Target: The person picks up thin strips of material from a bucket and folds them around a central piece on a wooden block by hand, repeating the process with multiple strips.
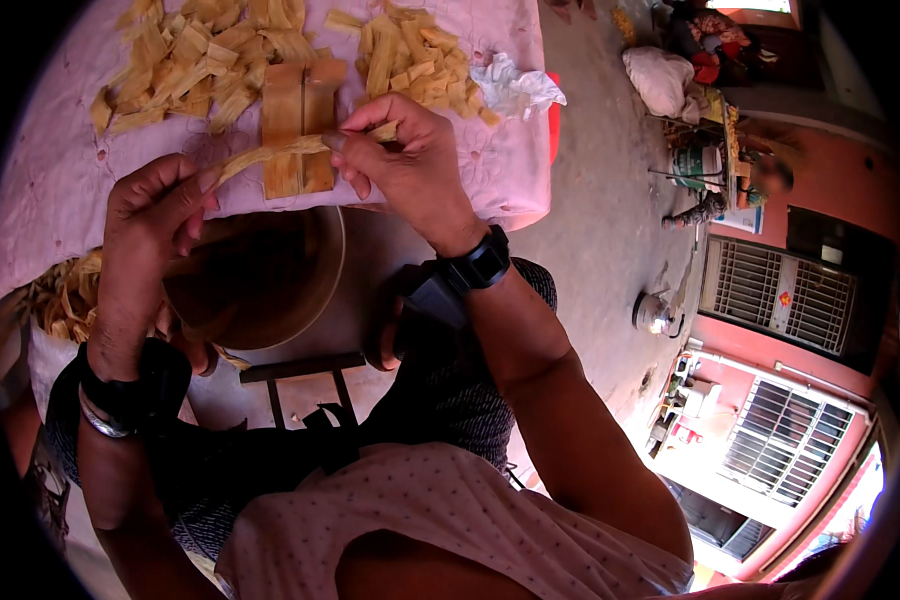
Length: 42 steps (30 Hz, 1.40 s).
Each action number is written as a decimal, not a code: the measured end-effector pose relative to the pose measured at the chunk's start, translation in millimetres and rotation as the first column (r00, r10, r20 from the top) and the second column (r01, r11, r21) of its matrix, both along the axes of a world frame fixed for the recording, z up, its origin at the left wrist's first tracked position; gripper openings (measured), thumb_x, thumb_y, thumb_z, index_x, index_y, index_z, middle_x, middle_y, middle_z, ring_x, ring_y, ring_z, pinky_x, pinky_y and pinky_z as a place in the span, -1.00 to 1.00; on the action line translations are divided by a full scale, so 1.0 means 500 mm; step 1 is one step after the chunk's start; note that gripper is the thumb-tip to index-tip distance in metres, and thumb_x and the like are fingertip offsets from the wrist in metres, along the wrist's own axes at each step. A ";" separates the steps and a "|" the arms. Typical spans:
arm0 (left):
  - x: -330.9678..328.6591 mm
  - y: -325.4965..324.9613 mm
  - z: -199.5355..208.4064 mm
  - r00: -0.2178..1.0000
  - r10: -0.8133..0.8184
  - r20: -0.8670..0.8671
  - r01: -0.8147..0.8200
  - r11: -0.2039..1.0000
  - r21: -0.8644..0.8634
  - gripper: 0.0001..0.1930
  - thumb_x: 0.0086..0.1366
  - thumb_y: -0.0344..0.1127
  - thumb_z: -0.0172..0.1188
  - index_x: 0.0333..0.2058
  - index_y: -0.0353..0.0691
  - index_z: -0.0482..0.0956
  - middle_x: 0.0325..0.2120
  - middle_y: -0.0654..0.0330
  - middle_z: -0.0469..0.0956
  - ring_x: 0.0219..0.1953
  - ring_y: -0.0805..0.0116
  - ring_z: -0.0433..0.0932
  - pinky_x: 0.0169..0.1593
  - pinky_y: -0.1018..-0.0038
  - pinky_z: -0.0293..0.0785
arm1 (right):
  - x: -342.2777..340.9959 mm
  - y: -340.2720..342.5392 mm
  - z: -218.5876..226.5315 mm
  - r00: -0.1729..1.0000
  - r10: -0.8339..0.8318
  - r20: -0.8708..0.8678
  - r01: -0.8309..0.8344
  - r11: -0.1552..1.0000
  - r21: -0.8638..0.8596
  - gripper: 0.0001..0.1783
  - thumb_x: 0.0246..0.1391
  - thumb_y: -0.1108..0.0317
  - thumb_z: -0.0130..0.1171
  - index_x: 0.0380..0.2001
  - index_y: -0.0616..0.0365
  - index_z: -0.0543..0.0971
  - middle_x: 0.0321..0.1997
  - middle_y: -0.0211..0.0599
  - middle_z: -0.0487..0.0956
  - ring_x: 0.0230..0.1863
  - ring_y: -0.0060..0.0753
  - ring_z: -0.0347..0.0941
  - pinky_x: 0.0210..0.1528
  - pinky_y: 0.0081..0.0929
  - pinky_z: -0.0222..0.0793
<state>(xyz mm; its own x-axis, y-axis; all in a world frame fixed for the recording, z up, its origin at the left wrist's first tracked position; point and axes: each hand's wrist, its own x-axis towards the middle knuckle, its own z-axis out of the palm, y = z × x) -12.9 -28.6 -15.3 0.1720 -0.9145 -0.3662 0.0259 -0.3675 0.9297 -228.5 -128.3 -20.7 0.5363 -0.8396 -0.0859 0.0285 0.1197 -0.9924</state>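
Observation:
A pale yellow, fibrous dried strip (270, 153) is stretched between my two hands over the table's near edge. Its left end is pinched in the fingertips of my left hand (155, 208). My right hand (407, 160) is closed on the strip's other end, a short tip of which sticks out past the thumb. Directly beneath the strip lies a flat brown piece (285, 105), wooden-looking, with a line down its length. Behind it, a heap of similar yellow strips (190, 65) spreads to the left, and a smaller heap (420, 62) sits to the right.
A pink quilted cloth (50, 190) covers the table, with a crumpled white plastic bag (515, 85) at its right edge. Below the edge are a round basin (330, 285) and more strips (70, 295) at left. A metal kettle (655, 314) stands on the floor at right.

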 end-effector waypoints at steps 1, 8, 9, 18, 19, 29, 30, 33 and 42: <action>0.003 -0.009 0.001 1.000 0.013 0.002 -0.013 0.998 -0.057 -0.80 0.22 -0.28 0.05 -0.56 -0.20 0.45 -0.75 0.44 0.28 -0.69 0.72 0.18 -0.62 0.72 0.07 | 0.002 -0.005 -0.003 1.000 -0.002 0.001 0.002 1.000 -0.006 -0.92 0.00 0.59 0.08 -0.41 0.29 0.39 -0.57 -0.26 0.49 -0.67 -0.68 0.33 -0.65 -0.71 0.24; -0.003 -0.034 0.005 0.997 -0.008 0.077 0.013 0.997 -0.071 -0.76 0.22 -0.22 0.03 -0.58 -0.16 0.44 -0.77 0.44 0.25 -0.72 0.72 0.11 -0.61 0.72 -0.03 | 0.005 -0.020 -0.021 0.998 -0.051 0.029 0.050 0.998 0.029 -0.89 -0.02 0.55 0.12 -0.41 0.25 0.39 -0.57 -0.30 0.47 -0.66 -0.70 0.33 -0.67 -0.72 0.24; -0.002 -0.035 0.005 0.997 -0.010 0.077 0.015 0.997 -0.075 -0.76 0.22 -0.22 0.03 -0.58 -0.16 0.44 -0.77 0.44 0.25 -0.72 0.72 0.11 -0.61 0.72 -0.03 | 0.005 -0.020 -0.023 0.998 -0.054 0.027 0.053 0.999 0.009 -0.87 -0.03 0.53 0.14 -0.41 0.23 0.39 -0.59 -0.36 0.46 -0.67 -0.72 0.33 -0.69 -0.73 0.23; 0.003 -0.041 -0.045 0.938 0.030 0.344 0.024 0.988 -0.150 -0.83 0.12 -0.39 0.08 -0.56 -0.37 0.45 -0.73 0.41 0.30 -0.61 0.65 0.19 -0.52 0.62 0.11 | 0.039 -0.021 -0.067 0.979 -0.151 -0.137 0.072 0.883 -0.463 -0.89 -0.10 0.54 0.17 -0.50 0.24 0.43 -0.56 -0.45 0.43 -0.57 -0.80 0.29 -0.60 -0.77 0.21; 0.000 -0.041 -0.040 0.937 0.024 0.350 0.034 0.987 -0.159 -0.83 0.12 -0.39 0.08 -0.56 -0.37 0.45 -0.73 0.41 0.30 -0.61 0.65 0.19 -0.52 0.62 0.11 | 0.031 -0.023 -0.064 0.978 -0.161 -0.130 0.082 0.879 -0.470 -0.89 -0.10 0.54 0.17 -0.50 0.24 0.43 -0.56 -0.45 0.43 -0.57 -0.80 0.29 -0.60 -0.77 0.21; -0.071 0.020 -0.007 0.982 -0.055 -0.182 0.055 0.998 -0.005 -0.84 0.10 -0.28 0.03 -0.56 -0.23 0.43 -0.69 0.36 0.27 -0.66 0.62 0.14 -0.56 0.65 0.03 | 0.043 0.083 0.038 0.971 -0.173 -0.168 -0.105 0.328 -0.939 -0.69 -0.33 0.29 0.25 -0.62 0.20 0.33 -0.41 -0.25 0.39 -0.32 -0.16 0.35 -0.40 -0.39 0.31; -0.082 0.030 -0.019 0.987 0.004 -0.158 0.003 0.999 0.041 -0.85 0.11 -0.29 0.02 -0.52 -0.24 0.43 -0.67 0.34 0.27 -0.65 0.61 0.14 -0.55 0.65 0.06 | 0.044 0.095 0.034 0.951 -0.166 -0.263 -0.186 0.373 -0.909 -0.69 -0.33 0.30 0.22 -0.63 0.20 0.31 -0.43 -0.24 0.39 -0.34 -0.15 0.36 -0.42 -0.38 0.31; -0.090 0.033 -0.053 0.996 0.018 -0.091 -0.008 0.993 0.115 -0.81 0.14 -0.27 0.02 -0.36 -0.28 0.41 -0.62 0.28 0.27 -0.68 0.57 0.17 -0.55 0.64 0.14 | 0.051 0.104 -0.029 0.917 -0.212 -0.338 -0.207 0.472 -0.857 -0.75 -0.30 0.33 0.16 -0.62 0.21 0.31 -0.44 -0.21 0.40 -0.39 -0.17 0.38 -0.49 -0.34 0.29; -0.033 0.019 -0.082 0.980 -0.193 -0.055 0.193 0.981 -0.006 -0.84 0.18 -0.32 0.04 -0.51 -0.27 0.40 -0.78 0.27 0.32 -0.80 0.56 0.26 -0.76 0.64 0.10 | 0.025 0.030 0.010 0.894 -0.401 -0.199 -0.036 0.380 -0.924 -0.81 -0.12 0.34 0.15 -0.67 0.12 0.38 -0.78 -0.25 0.33 -0.72 -0.10 0.31 -0.63 -0.34 0.23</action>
